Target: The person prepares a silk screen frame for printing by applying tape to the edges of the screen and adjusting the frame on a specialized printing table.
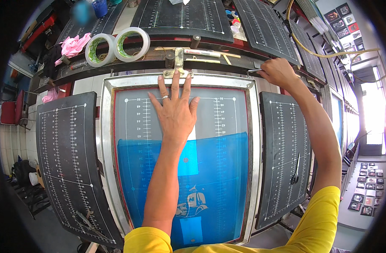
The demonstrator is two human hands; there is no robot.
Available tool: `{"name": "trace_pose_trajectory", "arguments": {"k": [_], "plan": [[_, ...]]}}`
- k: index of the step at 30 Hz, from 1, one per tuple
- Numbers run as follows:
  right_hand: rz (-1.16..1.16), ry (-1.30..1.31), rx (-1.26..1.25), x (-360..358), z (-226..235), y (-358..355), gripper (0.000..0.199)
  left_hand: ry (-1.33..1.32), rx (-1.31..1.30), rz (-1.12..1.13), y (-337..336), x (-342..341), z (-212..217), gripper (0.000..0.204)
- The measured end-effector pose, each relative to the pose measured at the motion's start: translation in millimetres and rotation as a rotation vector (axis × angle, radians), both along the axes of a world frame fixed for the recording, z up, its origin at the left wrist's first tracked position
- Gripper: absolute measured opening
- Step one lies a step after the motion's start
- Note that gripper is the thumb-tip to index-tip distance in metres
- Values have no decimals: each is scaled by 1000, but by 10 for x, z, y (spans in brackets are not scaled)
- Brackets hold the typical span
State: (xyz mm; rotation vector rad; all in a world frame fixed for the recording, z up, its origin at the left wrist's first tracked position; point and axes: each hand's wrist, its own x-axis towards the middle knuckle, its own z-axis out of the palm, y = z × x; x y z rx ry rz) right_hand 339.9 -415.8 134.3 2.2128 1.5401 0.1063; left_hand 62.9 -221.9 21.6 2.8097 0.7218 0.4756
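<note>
A silk-screen frame [257, 168] with a metal rim lies in front of me. Its mesh is grey at the far end and coated blue [138, 168] lower down, with a small vehicle design [193, 203] in the coating. My left hand [174, 114] lies spread on the frame's far end, fingertips at the rim by a metal clamp [179, 62]. Beyond the frame's far right corner, my right hand [280, 72] is closed on a thin metal piece [254, 71] at the dark rail; its kind is hard to make out.
Black ruled boards [66, 168] [281, 156] flank the frame; scissors [296, 168] lie on the right one. On the rail [146, 65] rest two tape rolls [133, 44] [101, 49], a white marker [202, 53] and thin sticks. A pink cloth [74, 44] sits far left. A hose [323, 55] hangs far right.
</note>
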Motion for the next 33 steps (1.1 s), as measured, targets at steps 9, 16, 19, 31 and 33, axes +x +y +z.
{"name": "trace_pose_trajectory", "arguments": {"k": [9, 16, 19, 31, 33], "plan": [[85, -209, -189, -204, 72, 358, 13, 14, -18, -3, -7, 12, 9, 56], [102, -247, -287, -430, 96, 637, 12, 15, -12, 4, 7, 1, 2, 57], [76, -252, -310, -408, 82, 616, 12, 4, -22, -8, -27, 19, 27, 57], [-74, -87, -211, -172, 131, 354, 26, -22, -38, -6, 6, -6, 9, 56], [-80, -46, -155, -119, 109, 258, 32, -33, -24, -10, 5, -3, -7, 55]]}}
